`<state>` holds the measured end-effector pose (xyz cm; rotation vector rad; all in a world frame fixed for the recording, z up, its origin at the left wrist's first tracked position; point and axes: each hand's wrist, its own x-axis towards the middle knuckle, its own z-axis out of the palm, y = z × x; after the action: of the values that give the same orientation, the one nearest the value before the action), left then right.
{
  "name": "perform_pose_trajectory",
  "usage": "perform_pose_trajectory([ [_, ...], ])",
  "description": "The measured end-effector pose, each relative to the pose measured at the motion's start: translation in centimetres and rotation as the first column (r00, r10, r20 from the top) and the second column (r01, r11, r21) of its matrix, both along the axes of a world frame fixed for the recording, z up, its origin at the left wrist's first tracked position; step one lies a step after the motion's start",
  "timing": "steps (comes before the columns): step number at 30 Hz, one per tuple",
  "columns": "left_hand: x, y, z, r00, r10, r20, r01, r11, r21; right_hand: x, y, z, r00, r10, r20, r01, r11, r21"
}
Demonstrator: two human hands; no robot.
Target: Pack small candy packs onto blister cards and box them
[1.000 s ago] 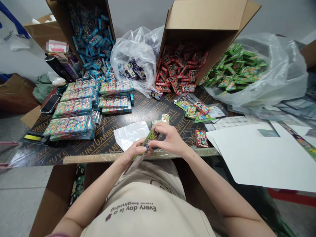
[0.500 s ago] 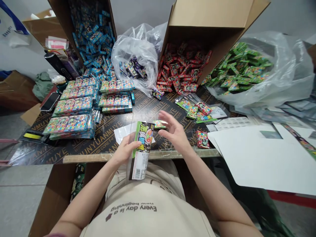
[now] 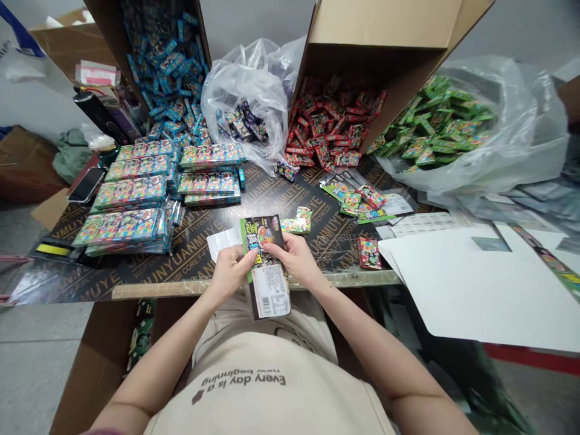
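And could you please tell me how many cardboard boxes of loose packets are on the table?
2: the left box, at the back of the table, holds blue packets; the right box holds red packets. Others may be hidden behind them.

The printed packet [image 3: 266, 269], mostly black with a green strip along its left side, was held at both sides in the near middle of the scene. Colourful lettering and a round picture filled its far half; a white barcode label, its near half. Its far end leaned slightly left.
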<state>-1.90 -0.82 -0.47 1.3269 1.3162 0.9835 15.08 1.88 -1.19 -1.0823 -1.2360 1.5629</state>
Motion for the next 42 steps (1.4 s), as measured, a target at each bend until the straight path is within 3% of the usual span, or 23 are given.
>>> perform_pose_trajectory([
  [3, -0.9, 1.0, -0.1, 0.995, 0.072, 0.074, -0.073, 0.997, 0.008, 0.2, -0.4, 0.2, 0.982, 0.169, -0.08, -0.175, 0.981, -0.08],
  [6, -1.8, 2.1, -0.3, 0.968, 0.163, 0.191, -0.16, 0.987, -0.029, 0.6, -1.0, 0.0, 0.927, 0.364, -0.09, -0.375, 0.904, -0.203],
  [9, -2.0, 2.6, -0.8, 0.974, 0.04, 0.222, -0.02, 0.995, -0.093, 1.2, -0.8, -1.0, 0.965, 0.26, 0.013, -0.252, 0.946, -0.202],
  [12, -1.8, 2.6, -1.9, 0.965, -0.112, 0.238, 0.135, 0.987, -0.083, 1.7, 0.4, -1.7, 0.988, 0.118, 0.098, -0.117, 0.993, -0.019],
  [15, -1.5, 2.7, -3.2, 0.962, -0.227, 0.153, 0.239, 0.969, -0.067, 1.8, 1.9, -1.2, 0.995, -0.069, 0.067, 0.056, 0.982, 0.178],
  [17, -0.8, 2.8, -3.5, 0.952, -0.289, 0.107, 0.296, 0.954, -0.057, 1.5, 2.7, -0.2, 0.982, -0.189, -0.01, 0.187, 0.96, 0.209],
  [19, 0.4, 2.9, -3.0, 0.959, -0.225, 0.172, 0.23, 0.973, -0.009, 0.7, 3.1, 0.8, 0.956, -0.284, -0.076, 0.294, 0.935, 0.199],
  [21, 1.9, 3.0, -1.7, 0.933, -0.061, 0.355, 0.062, 0.998, 0.008, -0.3, 3.0, 1.5, 0.919, -0.374, -0.128, 0.392, 0.902, 0.18],
  [24, 3.7, 3.2, 0.4, 0.772, 0.145, 0.619, -0.074, 0.987, -0.14, -2.0, 2.3, 1.9, 0.867, -0.456, -0.199, 0.487, 0.86, 0.152],
  [27, 3.9, 3.6, 1.3, 0.702, 0.271, 0.658, -0.07, 0.946, -0.316, -2.6, 1.9, 2.0, 0.878, -0.42, -0.23, 0.452, 0.885, 0.109],
  [30, 2.9, 3.9, 1.5, 0.744, 0.295, 0.6, -0.08, 0.93, -0.358, -1.8, 2.1, 2.2, 0.893, -0.354, -0.278, 0.368, 0.93, -0.002],
  [33, 2.1, 3.6, 2.3, 0.84, 0.172, 0.514, -0.101, 0.981, -0.163, -0.4, 2.4, 2.5, 0.905, -0.308, -0.293, 0.306, 0.951, -0.055],
  [35, 1.9, 3.1, 3.1, 0.934, 0.109, 0.341, -0.161, 0.979, 0.126, 0.4, 2.3, 2.6, 0.919, -0.309, -0.246, 0.322, 0.947, 0.015],
  [37, 1.9, 2.5, 3.8, 0.988, 0.11, 0.112, -0.149, 0.877, 0.457, 0.9, 2.0, 2.5, 0.924, -0.329, -0.193, 0.357, 0.924, 0.136],
  [39, 1.7, 2.0, 4.1, 0.991, 0.122, -0.061, -0.051, 0.747, 0.663, 1.3, 1.5, 2.2, 0.932, -0.325, -0.158, 0.356, 0.898, 0.257],
  [40, 1.6, 2.0, 4.1, 0.987, 0.121, -0.108, -0.01, 0.71, 0.704, 1.4, 1.3, 2.1, 0.94, -0.312, -0.14, 0.34, 0.889, 0.307],
  [42, 1.2, 2.1, 4.2, 0.983, 0.108, -0.147, 0.023, 0.725, 0.689, 1.7, 0.8, 2.0, 0.949, -0.304, -0.084, 0.312, 0.867, 0.388],
])
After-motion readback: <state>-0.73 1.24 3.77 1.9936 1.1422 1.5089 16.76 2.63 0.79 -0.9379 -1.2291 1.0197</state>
